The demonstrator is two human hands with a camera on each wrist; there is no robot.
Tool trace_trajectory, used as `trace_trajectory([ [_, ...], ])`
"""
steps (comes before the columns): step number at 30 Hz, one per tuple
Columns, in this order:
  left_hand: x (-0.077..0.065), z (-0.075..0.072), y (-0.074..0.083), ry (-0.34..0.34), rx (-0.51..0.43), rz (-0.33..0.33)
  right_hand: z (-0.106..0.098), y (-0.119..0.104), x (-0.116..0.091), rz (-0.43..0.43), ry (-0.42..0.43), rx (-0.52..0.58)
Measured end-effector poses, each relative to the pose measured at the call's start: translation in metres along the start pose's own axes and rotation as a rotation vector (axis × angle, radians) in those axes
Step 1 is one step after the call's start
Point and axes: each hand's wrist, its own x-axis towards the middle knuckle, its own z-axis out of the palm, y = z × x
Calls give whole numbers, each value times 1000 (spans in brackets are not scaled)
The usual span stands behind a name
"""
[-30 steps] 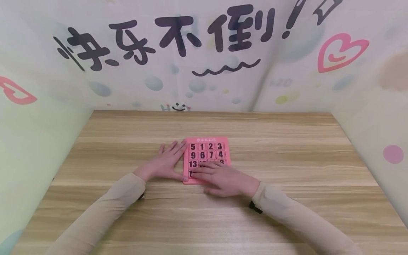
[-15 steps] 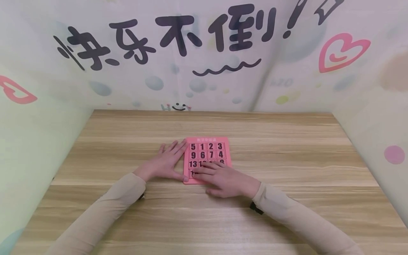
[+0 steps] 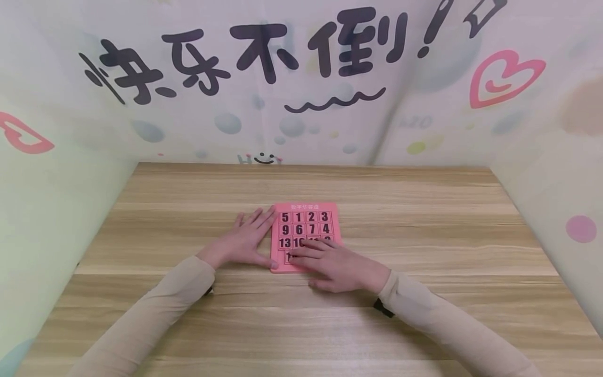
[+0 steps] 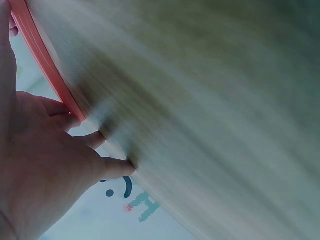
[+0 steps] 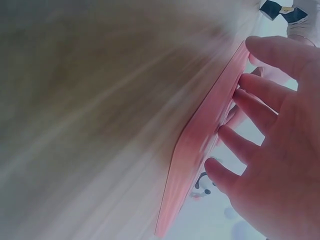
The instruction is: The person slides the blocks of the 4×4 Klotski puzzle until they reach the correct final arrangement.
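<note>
A pink sliding number puzzle [image 3: 305, 207] lies flat on the wooden table in the head view. Its black-numbered tiles show 5, 1, 2, 3 in the top row and 9, 6, 7, 4 below. My left hand [image 3: 241, 242] rests spread along the puzzle's left edge, thumb at the near corner and index fingertip at the far one. My right hand [image 3: 340, 266] lies over the lower right tiles, fingers extended, fingertips on a bottom-row tile [image 3: 288, 257]. A bare gap shows left of that tile; other lower tiles are hidden. In the right wrist view, fingertips meet the pink frame [image 5: 200, 135].
Wood-grain table [image 3: 424, 209] surrounds the puzzle. A printed cloth wall [image 3: 188, 131] with black lettering and pink hearts stands behind and at both sides. A dark strap [image 3: 383, 308] shows under the right sleeve.
My right hand has shifted slightly right, and the bottom-row tile under its fingertips has slid right, opening a gap at the near left corner. My left hand has stayed in place.
</note>
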Motion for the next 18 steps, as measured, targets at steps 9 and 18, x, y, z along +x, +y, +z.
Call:
trace_trajectory([
  [9, 0, 0, 0, 0, 5, 1, 0, 4, -8, 12, -11, 12],
  [18, 1, 1, -1, -1, 7, 1, 0, 7, -15, -1, -1, 16],
])
